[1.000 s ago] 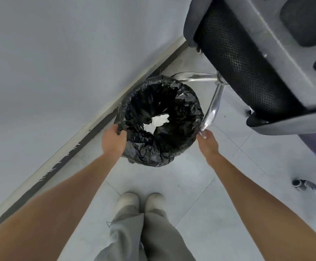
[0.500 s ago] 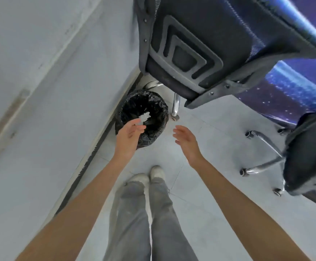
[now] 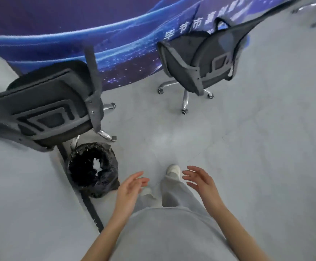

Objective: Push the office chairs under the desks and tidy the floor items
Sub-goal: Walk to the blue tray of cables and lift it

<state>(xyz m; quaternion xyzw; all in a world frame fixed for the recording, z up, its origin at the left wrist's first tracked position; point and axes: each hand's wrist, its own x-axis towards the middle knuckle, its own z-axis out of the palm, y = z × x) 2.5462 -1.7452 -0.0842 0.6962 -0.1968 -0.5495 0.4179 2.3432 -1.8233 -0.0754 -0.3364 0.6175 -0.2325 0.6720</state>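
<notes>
Head view: left hand open, fingers spread, nothing held. Right hand likewise open and empty, just beside it. Bin with black liner on the floor, just left of the left hand, not touching, against the wall base. Near office chair beyond the bin, to the left, backrest overhanging it. Second office chair well ahead of the right hand, at the edge of a blue printed banner.
</notes>
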